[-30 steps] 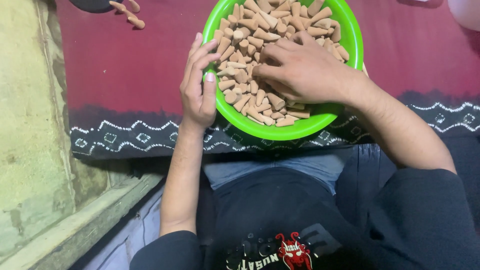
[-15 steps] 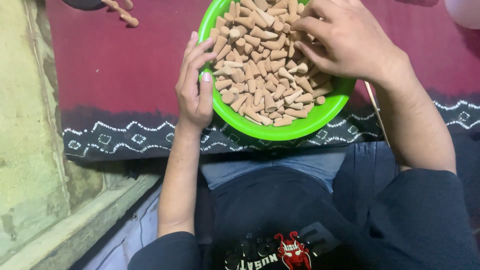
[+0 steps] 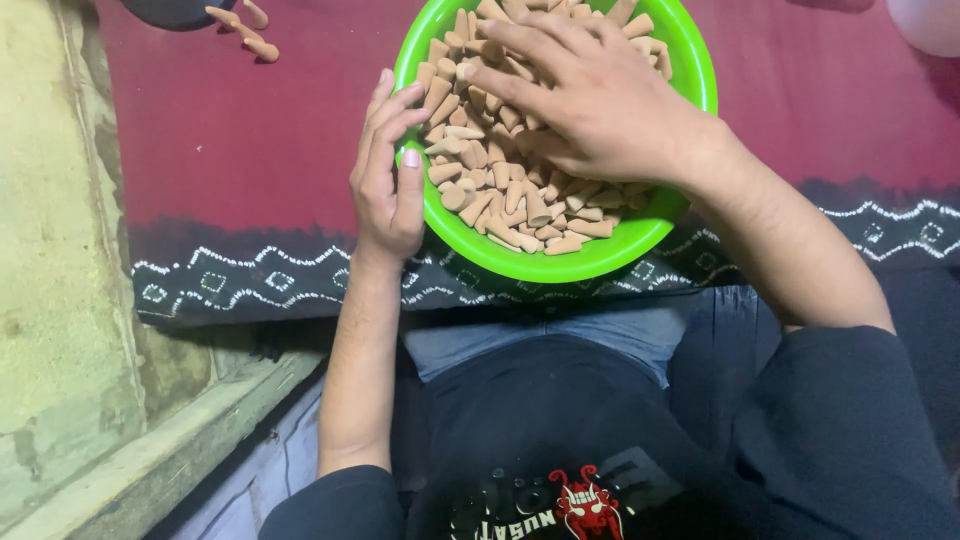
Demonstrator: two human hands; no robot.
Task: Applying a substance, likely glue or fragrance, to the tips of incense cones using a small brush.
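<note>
A bright green plastic bowl (image 3: 610, 255) sits on a dark red cloth and is full of small tan cone-shaped pieces (image 3: 510, 190). My left hand (image 3: 388, 175) rests against the bowl's left rim, thumb hooked over the edge. My right hand (image 3: 590, 95) lies palm down on top of the cones inside the bowl, fingers spread toward the left. Whether its fingers hold any cones is hidden under the palm.
The red cloth (image 3: 270, 150) has a black border with white patterns along its near edge. A few loose cones (image 3: 245, 30) lie at the top left beside a dark round object (image 3: 175, 10). A pale wall (image 3: 50, 250) stands at the left. My lap is below.
My right hand moved from the bowl's near middle to the far right rim, then back left over the cones. My left hand stayed on the rim.
</note>
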